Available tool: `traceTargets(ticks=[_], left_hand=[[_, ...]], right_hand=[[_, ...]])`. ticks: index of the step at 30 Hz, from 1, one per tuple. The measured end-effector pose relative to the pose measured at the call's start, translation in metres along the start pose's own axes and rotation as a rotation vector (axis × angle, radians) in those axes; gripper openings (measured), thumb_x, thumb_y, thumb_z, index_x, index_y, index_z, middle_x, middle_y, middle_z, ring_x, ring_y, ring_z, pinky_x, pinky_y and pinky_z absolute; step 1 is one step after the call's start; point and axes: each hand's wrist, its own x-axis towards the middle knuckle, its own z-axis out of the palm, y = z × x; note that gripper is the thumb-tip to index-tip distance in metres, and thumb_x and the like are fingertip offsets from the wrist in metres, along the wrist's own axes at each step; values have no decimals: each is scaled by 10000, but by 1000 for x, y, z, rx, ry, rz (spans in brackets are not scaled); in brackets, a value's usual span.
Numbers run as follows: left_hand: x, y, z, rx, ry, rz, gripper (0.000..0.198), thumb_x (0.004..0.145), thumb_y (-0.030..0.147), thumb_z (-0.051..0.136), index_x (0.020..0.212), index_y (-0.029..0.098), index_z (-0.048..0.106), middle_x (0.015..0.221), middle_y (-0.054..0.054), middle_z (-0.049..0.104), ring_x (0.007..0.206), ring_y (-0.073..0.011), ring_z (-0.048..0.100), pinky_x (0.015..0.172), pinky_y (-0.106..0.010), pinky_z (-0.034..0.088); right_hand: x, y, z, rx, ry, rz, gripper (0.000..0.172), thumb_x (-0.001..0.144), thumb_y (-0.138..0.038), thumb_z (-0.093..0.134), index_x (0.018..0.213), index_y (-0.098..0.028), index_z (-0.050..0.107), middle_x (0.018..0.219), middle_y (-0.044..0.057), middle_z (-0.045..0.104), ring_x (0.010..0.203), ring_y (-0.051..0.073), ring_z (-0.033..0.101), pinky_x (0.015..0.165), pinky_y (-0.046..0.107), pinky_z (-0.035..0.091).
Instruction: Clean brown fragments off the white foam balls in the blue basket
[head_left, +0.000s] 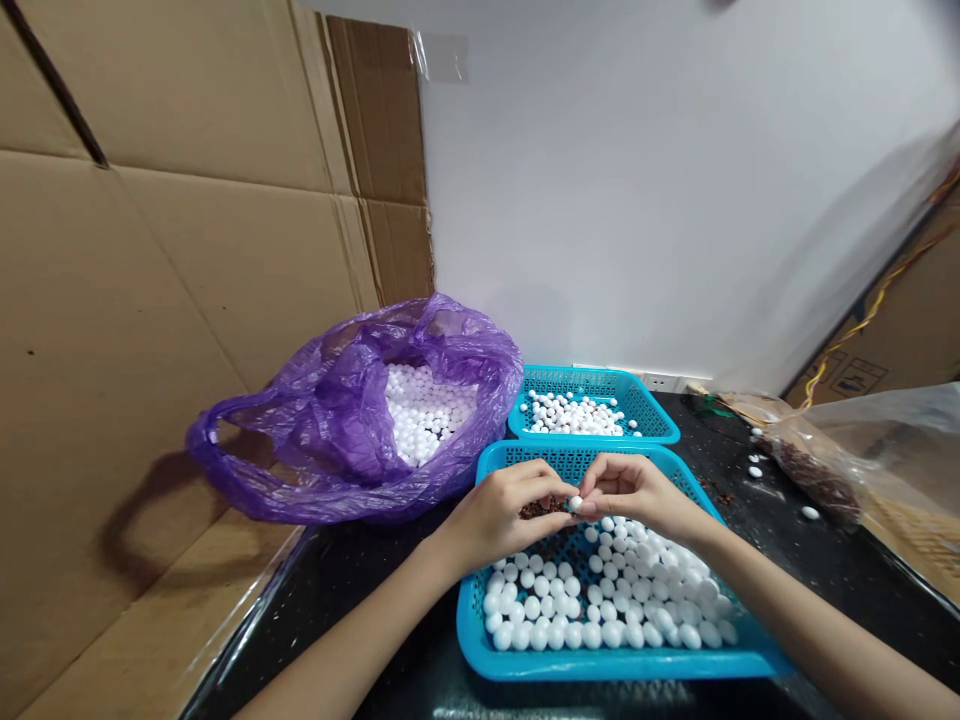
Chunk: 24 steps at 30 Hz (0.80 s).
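Observation:
Above the front blue basket (600,664), my two hands meet at a small white ball (575,504). My right hand (626,492) pinches the ball between thumb and fingertips. From the other side, the thumb and fingers of my left hand (504,515) close toward the same ball, their tips at it. Dark brown bits (544,507) show between my left thumb and fingers; whether they lie in the hand or in the basket behind I cannot tell. Many loose white balls (637,590) fill the near and right parts of the basket.
A second blue basket (654,412) with smaller white balls stands behind. To the left, an open purple plastic bag (330,400) holds many white balls. On the black tabletop (757,540) at right lie stray balls and a clear bag of brown bits (814,478). Cardboard (165,300) walls the left side.

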Motion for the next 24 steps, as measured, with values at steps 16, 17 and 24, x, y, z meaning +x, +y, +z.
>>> traceTargets(ticks=[16,17,24], left_hand=[[1,0,-1,24,-29,53,129,856,187,563,942,153,653,892,-56,641,823,-144,595,737,-249,480],[1,1,-1,26,-30,57,125,859,187,560,936,153,652,888,-55,644,824,-145,597,741,-253,480],[2,1,-1,4,-31,23,117,861,193,568,940,157,647,881,-46,633,836,-142,586,755,-242,464]], right_hand=[[1,4,0,-9,-23,34,218,661,-275,786,755,-168,621,732,11,684,716,157,675,690,285,546],[1,4,1,-13,-19,42,221,660,-282,786,754,-169,620,735,14,686,720,160,676,695,292,548],[0,1,1,7,-24,39,209,671,-271,780,753,-162,621,713,10,674,677,141,662,670,274,534]])
